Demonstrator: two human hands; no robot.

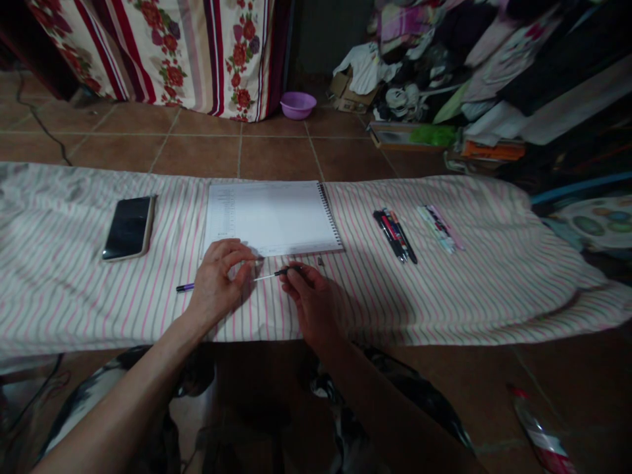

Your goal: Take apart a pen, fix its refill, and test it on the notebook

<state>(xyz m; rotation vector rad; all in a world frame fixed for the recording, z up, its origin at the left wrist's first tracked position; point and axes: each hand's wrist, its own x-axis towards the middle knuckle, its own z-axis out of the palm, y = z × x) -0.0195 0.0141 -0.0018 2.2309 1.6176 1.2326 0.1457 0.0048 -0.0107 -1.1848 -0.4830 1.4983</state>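
Note:
Between the thumb and fingers of my right hand (311, 293) is the dark end of a pen refill (266, 277). Its thin pale tube points left toward my other hand. My left hand (224, 273) is curled, thumb and forefinger close together beside the notebook's lower edge; a small dark bit shows at the fingertips, too small to name. A purple and black pen piece (185, 288) sticks out left of that wrist, the rest of it hidden. The open spiral notebook (281, 217) lies just beyond both hands. Near its lower right corner rests a small dark pen part (320, 261).
Several dark pens (395, 237) lie right of the notebook, with pastel pens (441, 228) farther right. A phone (128, 228) lies at left on the striped cloth (375, 303). Beyond, on the tiled floor, are a purple basin (297, 105) and a cardboard box (353, 99).

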